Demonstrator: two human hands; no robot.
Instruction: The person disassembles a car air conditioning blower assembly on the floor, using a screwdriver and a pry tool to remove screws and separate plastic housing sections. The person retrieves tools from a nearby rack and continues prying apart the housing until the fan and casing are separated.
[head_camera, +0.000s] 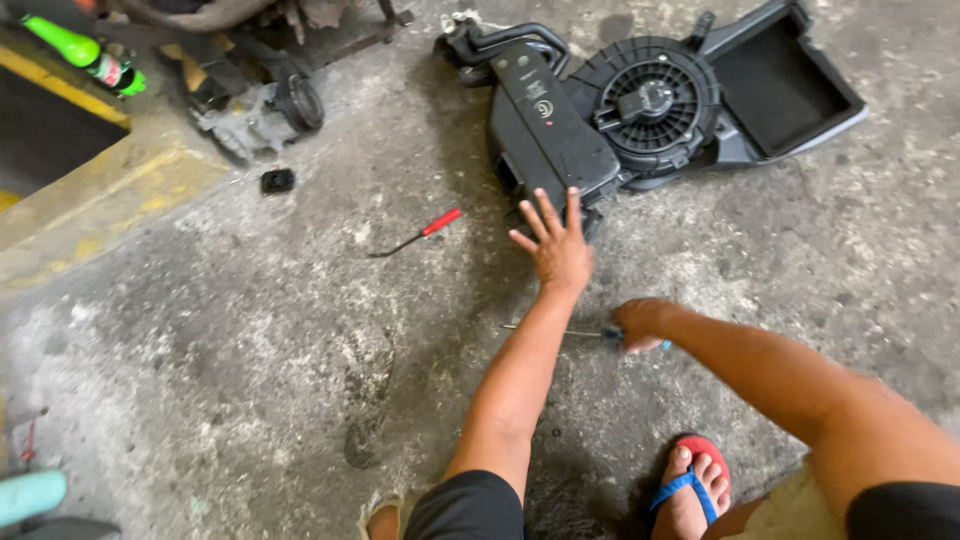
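Nearest the camera a foot in a red and blue sandal (694, 487) rests on the stained concrete floor (230, 360), beside the person's bent knees. Just above it the right hand (640, 322) is closed around the blue handle of a screwdriver (570, 332), whose thin shaft points left, low over the floor. The left hand (556, 246) is stretched forward with its grip wide open, fingers spread and holding nothing, the fingertips at the near end of a black blower housing (640, 115) that lies on the floor with its round fan facing up. To do this well, I judge the open hand should settle flat on the housing and steady it before the screwdriver comes in, since the loose unit could slide on the concrete. A red-handled tool (420, 232) lies well apart to the left. A small round pale label (541, 107) sits on the housing's long black cover, and a green bottle with a red label band (85, 55) lies at the top left by a yellow-painted kerb (110, 190).
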